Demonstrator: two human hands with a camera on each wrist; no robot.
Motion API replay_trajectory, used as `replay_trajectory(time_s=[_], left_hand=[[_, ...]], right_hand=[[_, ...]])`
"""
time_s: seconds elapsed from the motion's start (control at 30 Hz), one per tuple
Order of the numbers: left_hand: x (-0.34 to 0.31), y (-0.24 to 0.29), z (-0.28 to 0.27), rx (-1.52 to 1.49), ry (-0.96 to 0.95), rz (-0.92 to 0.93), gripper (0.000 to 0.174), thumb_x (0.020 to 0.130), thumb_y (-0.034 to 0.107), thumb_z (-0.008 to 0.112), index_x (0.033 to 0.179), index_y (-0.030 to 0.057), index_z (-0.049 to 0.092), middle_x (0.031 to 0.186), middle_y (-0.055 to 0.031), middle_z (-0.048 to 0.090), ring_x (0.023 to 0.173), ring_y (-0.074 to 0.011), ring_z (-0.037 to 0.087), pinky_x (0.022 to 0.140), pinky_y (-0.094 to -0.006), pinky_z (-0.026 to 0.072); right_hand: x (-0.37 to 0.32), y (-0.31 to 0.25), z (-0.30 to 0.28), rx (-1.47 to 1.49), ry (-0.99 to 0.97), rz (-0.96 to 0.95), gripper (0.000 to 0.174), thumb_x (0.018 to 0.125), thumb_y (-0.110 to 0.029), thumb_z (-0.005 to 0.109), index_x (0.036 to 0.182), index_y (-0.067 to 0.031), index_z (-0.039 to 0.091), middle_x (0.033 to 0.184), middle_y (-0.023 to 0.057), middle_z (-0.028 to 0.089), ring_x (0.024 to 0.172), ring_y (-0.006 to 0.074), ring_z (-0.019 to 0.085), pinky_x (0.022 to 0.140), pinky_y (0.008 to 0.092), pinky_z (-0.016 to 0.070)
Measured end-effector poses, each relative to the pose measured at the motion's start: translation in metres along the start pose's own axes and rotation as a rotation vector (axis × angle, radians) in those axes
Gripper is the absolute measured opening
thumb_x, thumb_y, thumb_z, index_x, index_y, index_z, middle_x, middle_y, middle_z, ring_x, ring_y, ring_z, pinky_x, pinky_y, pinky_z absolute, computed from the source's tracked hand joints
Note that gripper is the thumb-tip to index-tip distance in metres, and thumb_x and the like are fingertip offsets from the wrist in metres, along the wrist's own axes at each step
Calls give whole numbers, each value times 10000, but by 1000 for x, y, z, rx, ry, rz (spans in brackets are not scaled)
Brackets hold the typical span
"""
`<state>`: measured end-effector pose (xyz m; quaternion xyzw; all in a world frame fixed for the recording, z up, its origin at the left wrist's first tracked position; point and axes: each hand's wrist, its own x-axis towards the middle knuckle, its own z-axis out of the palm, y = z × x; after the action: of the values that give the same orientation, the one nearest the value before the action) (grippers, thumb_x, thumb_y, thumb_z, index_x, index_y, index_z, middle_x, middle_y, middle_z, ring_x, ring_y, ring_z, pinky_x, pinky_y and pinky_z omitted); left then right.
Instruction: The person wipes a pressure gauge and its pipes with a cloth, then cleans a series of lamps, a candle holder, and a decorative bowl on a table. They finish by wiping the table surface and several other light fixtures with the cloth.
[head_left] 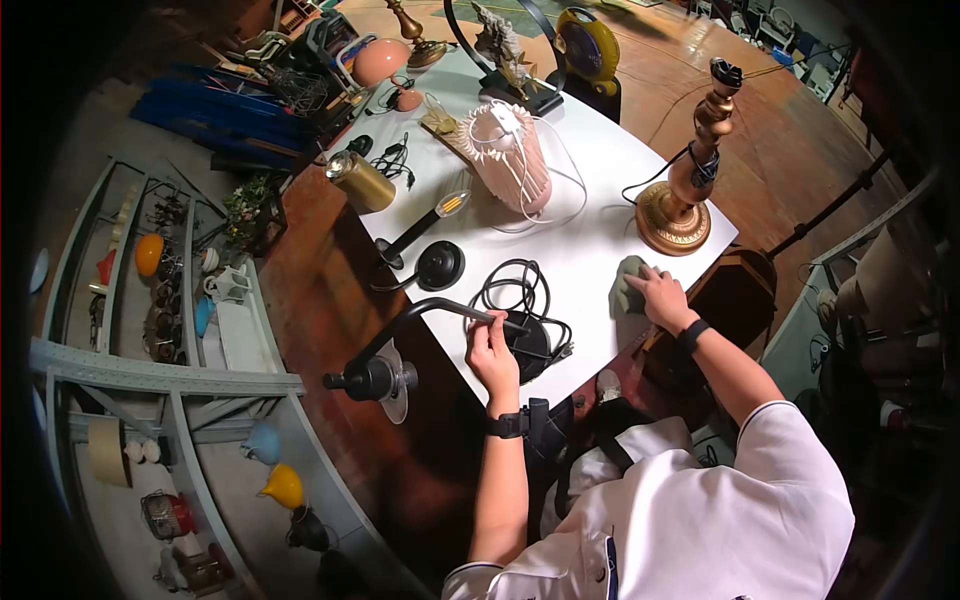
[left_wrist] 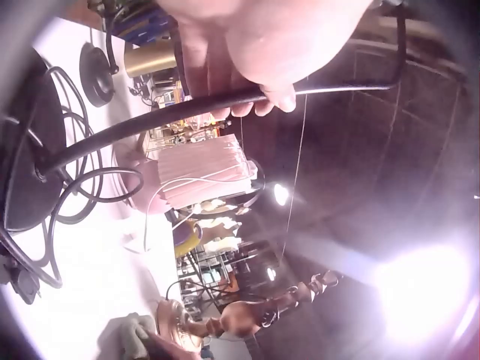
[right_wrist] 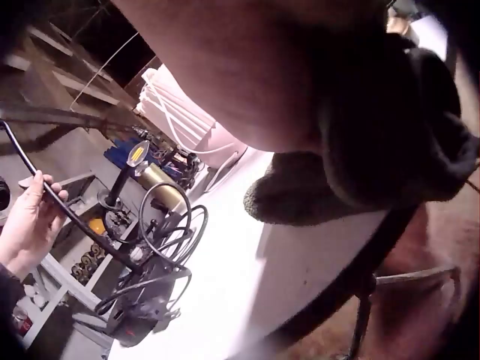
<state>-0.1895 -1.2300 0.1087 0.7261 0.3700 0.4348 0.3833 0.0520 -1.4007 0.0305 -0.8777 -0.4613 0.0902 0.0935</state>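
My left hand [head_left: 492, 357] grips the bent stem of a black desk lamp [head_left: 425, 304]. The lamp's round base [left_wrist: 45, 112] stands on the white table, and its head [head_left: 368, 381] with a clear disc shade hangs out past the table's left edge. A black cord [head_left: 519, 283] lies in loops over and around the base. Near the right edge of the table, my right hand [head_left: 660, 300] holds a grey-green cloth [head_left: 628, 287] down at the white top. In the right wrist view the cloth [right_wrist: 300, 199] bunches around the fingers, hiding most of them.
A copper-coloured lamp base [head_left: 673, 218] stands at the table's right corner. Farther back are a pleated pink lamp [head_left: 515, 170] and a pink mushroom lamp [head_left: 381, 62]. A bulb lamp [head_left: 420, 228], a black disc [head_left: 440, 265] and a gold cylinder [head_left: 362, 183] line the left side, beside metal shelves [head_left: 170, 365].
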Motion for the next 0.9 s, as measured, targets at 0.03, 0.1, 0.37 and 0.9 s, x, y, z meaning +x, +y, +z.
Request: replay_trajectory(time_s=[0.03, 0.1, 0.37, 0.9], left_hand=[[-1, -1, 1, 2, 7, 21, 168, 956, 109, 518, 921, -20, 619, 878, -90, 650, 844, -215, 633, 768, -307, 478], [-2, -1, 3, 12, 23, 2, 160, 956, 96, 512, 923, -26, 611, 888, -94, 649, 848, -216, 634, 774, -307, 480], [-4, 1, 4, 7, 30, -24, 158, 956, 80, 511, 928, -44, 605, 895, -104, 653, 851, -204, 633, 773, -295, 480], [-6, -1, 8, 19, 58, -42, 164, 968, 89, 486, 955, -36, 591, 900, -97, 648, 851, -196, 615, 794, -296, 467]], right_hand=[[11, 3, 4, -23, 41, -13, 502, 782, -34, 513, 1230, -243, 597, 1221, 92, 524, 1036, 349, 546, 843, 441, 477], [35, 3, 0, -66, 76, -43, 472, 805, -55, 507, 1238, -225, 590, 1216, 99, 533, 1016, 335, 549, 831, 434, 469], [141, -10, 9, -78, 67, 37, 452, 815, -99, 482, 1248, -196, 565, 1210, 135, 533, 1004, 384, 554, 848, 488, 467], [65, -82, 35, -164, 1, -273, 411, 829, -196, 557, 1237, -246, 566, 1252, 91, 511, 1165, 341, 488, 855, 427, 451]])
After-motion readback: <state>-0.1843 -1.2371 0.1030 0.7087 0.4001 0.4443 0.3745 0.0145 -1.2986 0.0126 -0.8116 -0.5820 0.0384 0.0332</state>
